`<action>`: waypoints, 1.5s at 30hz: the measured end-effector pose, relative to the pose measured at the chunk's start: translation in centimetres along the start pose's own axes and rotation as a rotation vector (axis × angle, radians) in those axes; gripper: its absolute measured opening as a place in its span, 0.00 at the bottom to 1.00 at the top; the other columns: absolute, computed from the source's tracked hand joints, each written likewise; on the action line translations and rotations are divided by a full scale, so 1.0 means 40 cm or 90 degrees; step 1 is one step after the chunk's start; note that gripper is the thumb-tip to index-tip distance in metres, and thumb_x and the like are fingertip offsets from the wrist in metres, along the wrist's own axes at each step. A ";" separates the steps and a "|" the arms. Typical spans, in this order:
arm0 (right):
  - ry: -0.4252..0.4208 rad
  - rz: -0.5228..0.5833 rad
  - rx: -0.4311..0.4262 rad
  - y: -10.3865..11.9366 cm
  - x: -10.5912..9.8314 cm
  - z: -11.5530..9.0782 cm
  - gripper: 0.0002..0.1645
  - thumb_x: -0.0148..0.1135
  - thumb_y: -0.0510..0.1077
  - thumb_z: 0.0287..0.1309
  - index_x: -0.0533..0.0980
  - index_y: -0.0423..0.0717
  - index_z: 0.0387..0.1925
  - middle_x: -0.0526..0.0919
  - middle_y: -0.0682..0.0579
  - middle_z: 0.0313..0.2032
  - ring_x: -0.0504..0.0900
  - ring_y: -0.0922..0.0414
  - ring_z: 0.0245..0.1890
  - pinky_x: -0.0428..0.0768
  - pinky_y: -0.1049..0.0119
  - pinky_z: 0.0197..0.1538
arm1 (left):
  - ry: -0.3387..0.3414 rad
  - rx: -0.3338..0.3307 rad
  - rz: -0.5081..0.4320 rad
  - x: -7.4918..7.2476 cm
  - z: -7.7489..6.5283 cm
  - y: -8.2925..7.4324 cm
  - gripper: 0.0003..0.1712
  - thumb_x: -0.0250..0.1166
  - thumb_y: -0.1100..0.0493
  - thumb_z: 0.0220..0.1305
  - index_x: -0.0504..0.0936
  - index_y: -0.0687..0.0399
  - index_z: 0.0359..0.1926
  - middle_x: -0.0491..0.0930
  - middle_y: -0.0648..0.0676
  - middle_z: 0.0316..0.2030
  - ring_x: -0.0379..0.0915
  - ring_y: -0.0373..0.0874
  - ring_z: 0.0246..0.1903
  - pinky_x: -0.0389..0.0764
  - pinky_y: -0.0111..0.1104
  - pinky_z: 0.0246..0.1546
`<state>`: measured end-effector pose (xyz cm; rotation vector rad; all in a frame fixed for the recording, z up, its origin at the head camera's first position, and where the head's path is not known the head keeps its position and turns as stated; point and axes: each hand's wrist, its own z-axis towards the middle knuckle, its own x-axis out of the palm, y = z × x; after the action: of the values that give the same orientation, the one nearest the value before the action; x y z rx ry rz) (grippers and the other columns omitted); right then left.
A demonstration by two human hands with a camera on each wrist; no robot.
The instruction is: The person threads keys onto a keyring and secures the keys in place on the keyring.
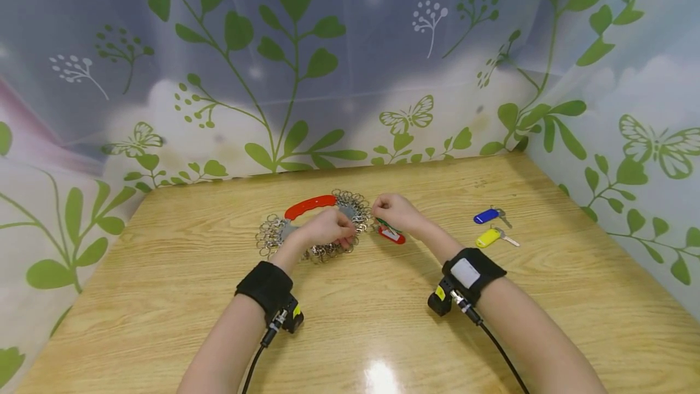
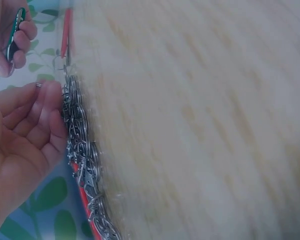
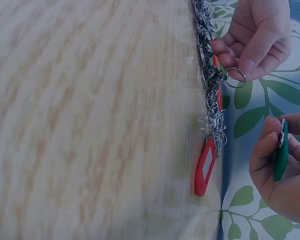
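My left hand (image 1: 330,228) pinches a metal split ring (image 3: 244,80) between thumb and fingertips, over the near side of a key ring holder with a red handle (image 1: 310,205) and many metal rings (image 1: 270,237) around its edge. To its right, my right hand (image 1: 401,213) holds a green key tag (image 3: 280,162) above the table. A small silver part shows at the tag's edge, but the fingers hide most of it. Below the right hand, a red key tag (image 1: 391,236) with a white label lies beside the holder's right side.
A blue key tag (image 1: 485,216) and a yellow key tag (image 1: 487,238), each with a key, lie on the right of the wooden table (image 1: 339,333). Leaf-patterned cloth (image 1: 350,120) hangs behind and at the sides. A cable (image 1: 500,342) runs from each wrist band.
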<state>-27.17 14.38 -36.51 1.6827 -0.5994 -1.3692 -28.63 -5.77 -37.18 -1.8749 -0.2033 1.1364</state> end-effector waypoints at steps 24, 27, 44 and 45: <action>0.061 -0.125 -0.005 0.004 0.007 0.001 0.12 0.50 0.39 0.65 0.78 0.36 0.41 0.80 0.47 0.37 0.75 0.58 0.32 0.73 0.65 0.36 | -0.034 0.018 0.063 -0.002 0.007 0.001 0.12 0.55 0.63 0.67 0.84 0.65 0.35 0.80 0.55 0.26 0.77 0.44 0.26 0.77 0.32 0.30; 0.069 -0.147 -0.033 0.009 0.010 0.002 0.11 0.52 0.36 0.62 0.79 0.34 0.40 0.81 0.45 0.37 0.76 0.57 0.31 0.74 0.67 0.33 | -0.037 0.017 0.074 -0.004 0.009 -0.001 0.12 0.55 0.62 0.67 0.84 0.65 0.35 0.80 0.55 0.27 0.77 0.44 0.26 0.77 0.32 0.30; -0.004 -0.184 -0.075 0.012 0.045 0.014 0.05 0.61 0.37 0.57 0.79 0.38 0.30 0.82 0.48 0.29 0.78 0.59 0.26 0.74 0.69 0.29 | -0.054 0.032 0.111 -0.002 0.011 -0.004 0.12 0.55 0.62 0.67 0.84 0.63 0.36 0.79 0.53 0.23 0.76 0.47 0.24 0.72 0.30 0.25; -0.008 -0.190 -0.076 0.015 0.046 0.013 0.05 0.61 0.37 0.57 0.80 0.38 0.30 0.82 0.48 0.29 0.78 0.59 0.26 0.74 0.69 0.29 | -0.055 0.031 0.113 -0.001 0.011 -0.004 0.12 0.55 0.62 0.67 0.84 0.63 0.36 0.79 0.53 0.23 0.76 0.47 0.24 0.71 0.30 0.25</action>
<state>-27.04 12.41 -37.00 1.7168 -0.2725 -1.5924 -28.94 -5.42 -37.10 -1.8297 -0.0568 1.3325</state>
